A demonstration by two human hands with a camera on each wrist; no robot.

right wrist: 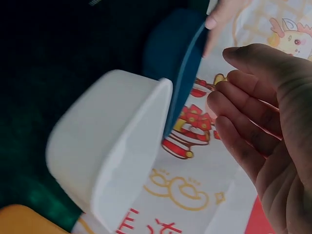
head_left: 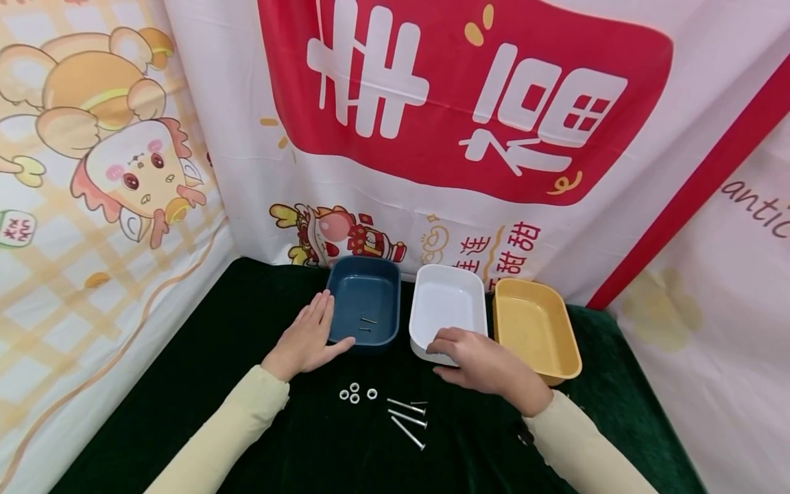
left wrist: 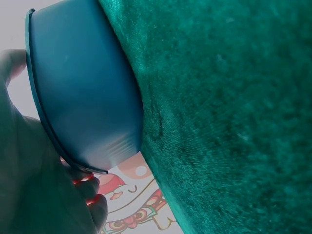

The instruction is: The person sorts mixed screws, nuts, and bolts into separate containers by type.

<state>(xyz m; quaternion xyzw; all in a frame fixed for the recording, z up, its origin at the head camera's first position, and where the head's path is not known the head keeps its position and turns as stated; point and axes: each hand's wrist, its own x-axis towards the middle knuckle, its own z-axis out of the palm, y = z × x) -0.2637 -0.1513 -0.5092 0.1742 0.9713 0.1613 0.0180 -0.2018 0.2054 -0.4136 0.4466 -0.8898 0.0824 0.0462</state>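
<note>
My left hand (head_left: 306, 341) lies with extended fingers along the left side of the blue tray (head_left: 338, 274), the thumb near its front rim. Two small screws (head_left: 368, 320) lie inside that tray. In the left wrist view the tray's outer wall (left wrist: 83, 83) rises beside the palm. Over the front edge of the white tray (head_left: 448, 276) hovers my right hand (head_left: 481, 360), its fingers loosely bent and nothing in them. The right wrist view shows that hand (right wrist: 263, 107) apart from the white tray (right wrist: 97, 126).
On the green cloth (head_left: 308, 439), in front of the trays, lie several metal nuts (head_left: 372, 394) and several screws (head_left: 409, 433). A yellow tray (head_left: 537, 329) stands right of the white one. A printed curtain (head_left: 234, 171) hangs close behind the trays.
</note>
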